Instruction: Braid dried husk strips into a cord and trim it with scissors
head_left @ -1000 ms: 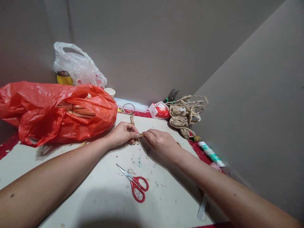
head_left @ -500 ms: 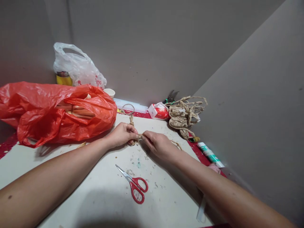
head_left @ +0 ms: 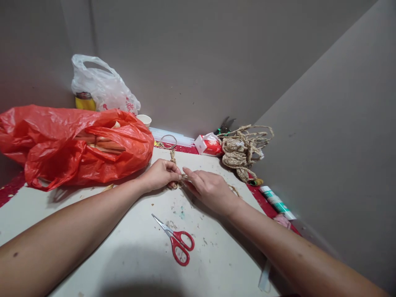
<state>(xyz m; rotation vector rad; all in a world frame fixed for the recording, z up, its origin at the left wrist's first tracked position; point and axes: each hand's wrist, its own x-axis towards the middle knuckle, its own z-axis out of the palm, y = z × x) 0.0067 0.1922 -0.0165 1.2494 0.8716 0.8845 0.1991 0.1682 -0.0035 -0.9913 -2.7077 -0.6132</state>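
Note:
A knotted piece of straw rope (head_left: 173,156) lies on the white sheet, partly hidden by my fingers. My left hand (head_left: 161,174) is closed in a pinch on it. Close by on the right, my right hand (head_left: 210,189) grips a strand of the same rope between thumb and fingers, its index finger lifted. Past that hand a loose rope end (head_left: 234,190) curves over the sheet. A thin ring (head_left: 168,141) stands just beyond the knotted piece. Nearer to me lie red-handled scissors (head_left: 173,235), their blades together.
A red plastic bag (head_left: 123,123) with reddish sticks fills the left side. Behind it are a white bag (head_left: 103,82), a yellow jar (head_left: 85,102) and a white cup (head_left: 144,120). Rope bundles (head_left: 236,152), a tissue pack (head_left: 210,144) and a green-white roll (head_left: 277,202) line the right.
My right hand's fingers have shifted and opened slightly at the strand, with the index finger raised. My left hand keeps its pinch. The view has moved slightly.

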